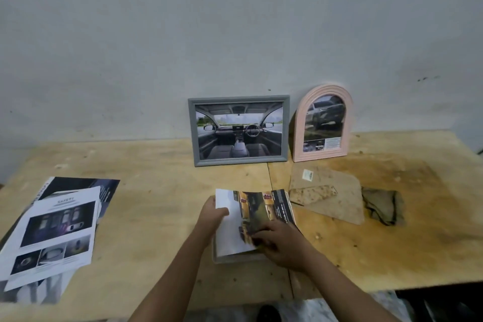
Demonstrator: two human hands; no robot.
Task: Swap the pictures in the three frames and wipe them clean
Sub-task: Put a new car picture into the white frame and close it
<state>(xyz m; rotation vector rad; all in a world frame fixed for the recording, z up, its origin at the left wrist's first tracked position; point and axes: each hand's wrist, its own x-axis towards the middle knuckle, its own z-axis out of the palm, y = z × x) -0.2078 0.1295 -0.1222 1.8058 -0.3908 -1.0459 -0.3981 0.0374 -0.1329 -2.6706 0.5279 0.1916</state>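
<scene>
Grey frame (pixel 238 99) and pink frame (pixel 299 107) hold car pictures; left hand (pixel 213 215) and right hand (pixel 283 246) grip a print (pixel 261 204).

Plywood table (pixel 156 165), grey wall (pixel 156 34)

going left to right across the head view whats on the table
stack of printed sheets → grey frame → pink arched frame → crumpled cloth. Left out, as they overlap those: the loose picture held by the left hand and right hand, and the backing board.
</scene>
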